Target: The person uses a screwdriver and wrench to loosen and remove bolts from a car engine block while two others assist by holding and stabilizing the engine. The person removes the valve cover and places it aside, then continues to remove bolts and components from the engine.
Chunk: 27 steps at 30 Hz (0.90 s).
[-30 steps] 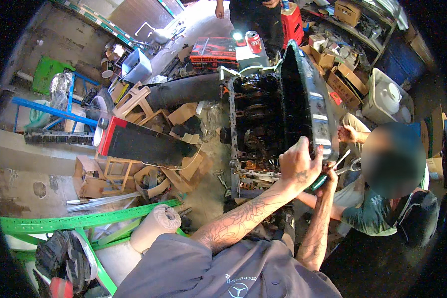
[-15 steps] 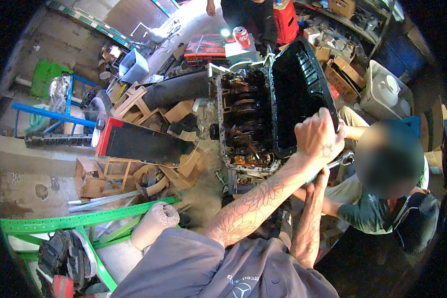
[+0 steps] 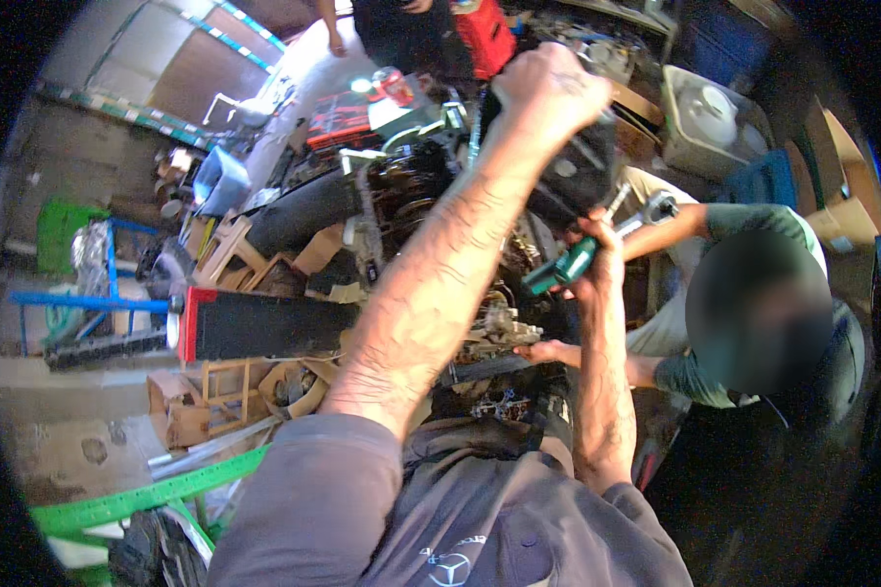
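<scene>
— While the black pan [image 3: 582, 171] is gripped at its top edge by the left hand [image 3: 548, 93], how far is the work judged to be?

— Midway, it seems. The pan is held upright against the engine [image 3: 411, 186]. A green-handled ratchet [image 3: 597, 240] is clasped in the right hand [image 3: 597, 264]; fastening cannot be confirmed.

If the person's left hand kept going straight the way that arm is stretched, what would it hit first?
The left hand is already pressed as a fist on the black metal pan of the engine. Straight on, up the picture, the red box by the cluttered shelves looks nearest in line, though depth is hard to judge.
</scene>
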Each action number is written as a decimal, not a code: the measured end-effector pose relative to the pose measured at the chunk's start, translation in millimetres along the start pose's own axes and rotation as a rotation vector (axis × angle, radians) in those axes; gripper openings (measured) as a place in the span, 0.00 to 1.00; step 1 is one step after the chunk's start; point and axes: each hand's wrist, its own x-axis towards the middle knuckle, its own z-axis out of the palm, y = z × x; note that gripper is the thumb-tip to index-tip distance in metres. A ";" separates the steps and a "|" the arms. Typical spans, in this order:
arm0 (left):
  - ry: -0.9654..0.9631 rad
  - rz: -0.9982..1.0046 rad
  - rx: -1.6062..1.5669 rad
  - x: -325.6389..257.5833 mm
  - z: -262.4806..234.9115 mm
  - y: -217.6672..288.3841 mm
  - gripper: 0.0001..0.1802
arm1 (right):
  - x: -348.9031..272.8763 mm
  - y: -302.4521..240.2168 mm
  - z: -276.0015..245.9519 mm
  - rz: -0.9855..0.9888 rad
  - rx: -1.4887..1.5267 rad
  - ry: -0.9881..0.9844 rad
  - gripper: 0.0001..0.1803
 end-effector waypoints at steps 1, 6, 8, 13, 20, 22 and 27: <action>-0.065 0.008 -0.001 5.8 1.9 -5.1 0.24 | -3.5 -0.7 2.3 -0.095 -0.060 -0.057 0.09; -0.209 0.024 0.081 20.2 16.5 -6.4 0.29 | 25.7 14.6 -7.4 -0.192 -0.059 -0.038 0.12; -0.159 0.068 0.121 14.6 35.8 -4.8 0.25 | 26.1 18.9 -8.8 -0.258 0.010 -0.042 0.11; -0.049 0.137 0.083 6.9 61.2 -19.6 0.21 | 52.7 35.5 -31.0 -0.159 0.197 -0.038 0.11; -0.046 0.077 0.106 46.5 105.0 -20.4 0.19 | 77.0 16.7 -56.0 -0.179 0.232 -0.046 0.12; -0.073 0.074 0.179 68.9 116.3 -38.9 0.19 | 78.6 22.4 -43.5 -0.126 0.197 0.070 0.14; -0.082 0.087 0.213 99.3 176.1 -74.9 0.20 | 79.0 24.6 -71.3 -0.091 0.136 0.023 0.10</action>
